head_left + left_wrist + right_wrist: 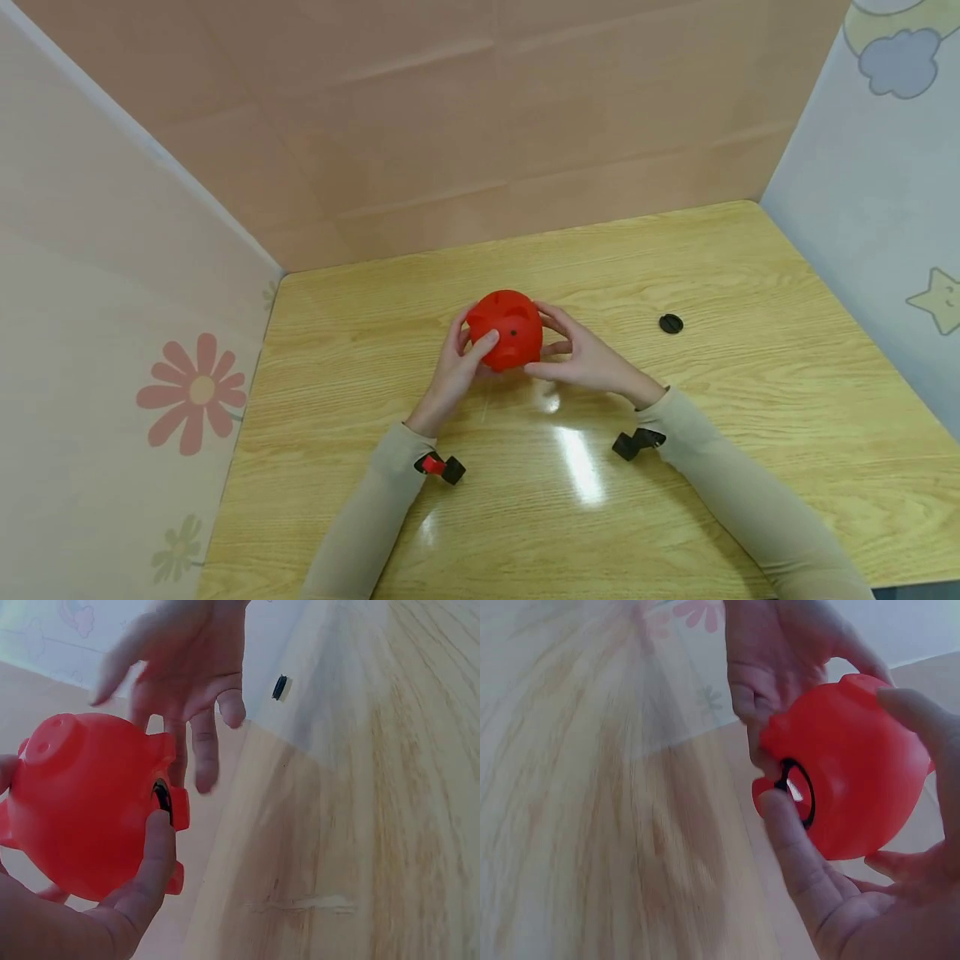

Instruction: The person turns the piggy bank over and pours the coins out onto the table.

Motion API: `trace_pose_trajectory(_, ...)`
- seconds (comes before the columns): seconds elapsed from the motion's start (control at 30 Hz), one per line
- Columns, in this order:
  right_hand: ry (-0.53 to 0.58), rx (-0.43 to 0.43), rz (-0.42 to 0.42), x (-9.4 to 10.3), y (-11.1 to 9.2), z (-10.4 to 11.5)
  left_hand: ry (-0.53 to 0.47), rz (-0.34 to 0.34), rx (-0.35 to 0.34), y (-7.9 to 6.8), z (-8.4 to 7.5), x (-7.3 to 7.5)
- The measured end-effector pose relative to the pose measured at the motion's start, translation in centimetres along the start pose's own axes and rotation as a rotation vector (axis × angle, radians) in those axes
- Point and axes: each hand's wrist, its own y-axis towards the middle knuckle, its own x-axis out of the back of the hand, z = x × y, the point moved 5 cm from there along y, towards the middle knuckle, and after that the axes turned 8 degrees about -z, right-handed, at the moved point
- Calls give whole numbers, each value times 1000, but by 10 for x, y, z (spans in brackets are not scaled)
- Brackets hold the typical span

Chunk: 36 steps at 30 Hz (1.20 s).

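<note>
A red piggy bank (504, 321) is held up over the table, its snout towards the front. My left hand (453, 371) grips it, the thumb on the face and the other fingers around the side and below. In the right wrist view, a black-rimmed round hole (811, 796) shows in its underside, and a left fingertip (159, 825) lies right at that hole in the left wrist view. My right hand (588, 358) is spread at the other side, fingers loosely bent, fingertips right at the red surface. A round black plug (671, 323) lies apart on the table.
The pale wooden table (360, 350) reaches a back wall (480, 142) covered in plain pinkish sheet. Side walls with flower (201, 390) and star (937, 300) decorations stand left and right. Each wrist carries a small black camera mount.
</note>
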Motion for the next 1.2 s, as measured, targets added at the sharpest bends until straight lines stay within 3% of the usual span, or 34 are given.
trace_pose_trajectory(0.2,174,-108,-26,-4,1,0,16,40,-61,-2,2,-5)
trace_pose_trajectory(0.37,165,-138,-87,-10,5,-2,73,112,-104,-6,5,-12)
trace_pose_trajectory(0.47,141,-162,-89,-11,5,-5,128,166,-85,-10,7,-13)
trace_pose_trajectory(0.6,89,-188,-1,-5,4,-10,189,257,-38,-17,7,-10)
trace_pose_trajectory(0.73,158,-195,105,6,5,-12,245,338,-29,-21,2,-7)
trace_pose_trajectory(0.8,160,-206,45,13,8,-14,266,333,-39,-19,-2,-7)
trace_pose_trajectory(0.97,78,-284,-128,20,14,-18,266,244,-11,-13,-3,-8)
trace_pose_trajectory(1.2,64,-255,-107,12,15,-12,250,217,46,-8,3,-11)
